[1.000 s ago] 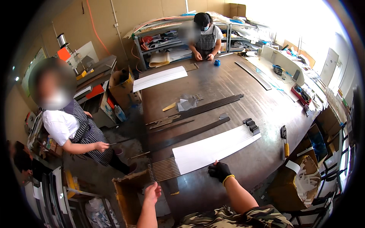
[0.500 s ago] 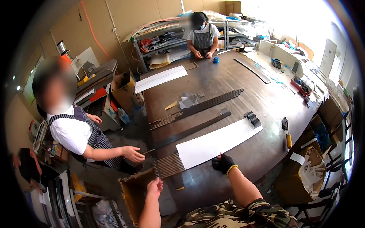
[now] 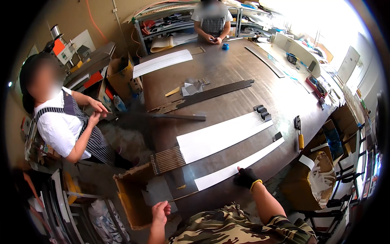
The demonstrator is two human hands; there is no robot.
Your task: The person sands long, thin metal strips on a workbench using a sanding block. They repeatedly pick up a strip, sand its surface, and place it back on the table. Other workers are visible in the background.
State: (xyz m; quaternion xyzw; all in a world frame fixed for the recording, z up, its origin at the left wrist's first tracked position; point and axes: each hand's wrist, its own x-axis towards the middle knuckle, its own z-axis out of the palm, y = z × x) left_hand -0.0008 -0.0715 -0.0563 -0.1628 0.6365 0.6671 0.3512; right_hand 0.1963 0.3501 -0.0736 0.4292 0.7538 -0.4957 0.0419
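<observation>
A long white strip [image 3: 239, 163] lies slantwise near the table's front edge, with a dark end piece [image 3: 278, 136] at its right and a thin rod [image 3: 183, 196] sticking out at its left. My bare left hand [image 3: 161, 211] pinches the rod's free end, just past the table edge. In a black glove, my right hand [image 3: 248, 177] is closed at the strip's near edge, its thumb against it; the fingertips are partly hidden. Just beyond lies a row of similar white strips [image 3: 223, 136], side by side, with brown rod ends [image 3: 168, 160] at left and black end pieces [image 3: 263, 112] at right.
A cardboard box [image 3: 134, 199] stands left of my left hand. A yellow-handled tool [image 3: 300, 136] lies at the table's right. At left, a co-worker [image 3: 73, 122] handles a long dark strip [image 3: 178, 116]; another person [image 3: 211, 24] stands at the far side. Dark rods [image 3: 207, 95] lie mid-table.
One white strip has come away from the row toward me, with both my hands moving nearer. The co-worker at left has lifted a dark strip off the table and pulled it left.
</observation>
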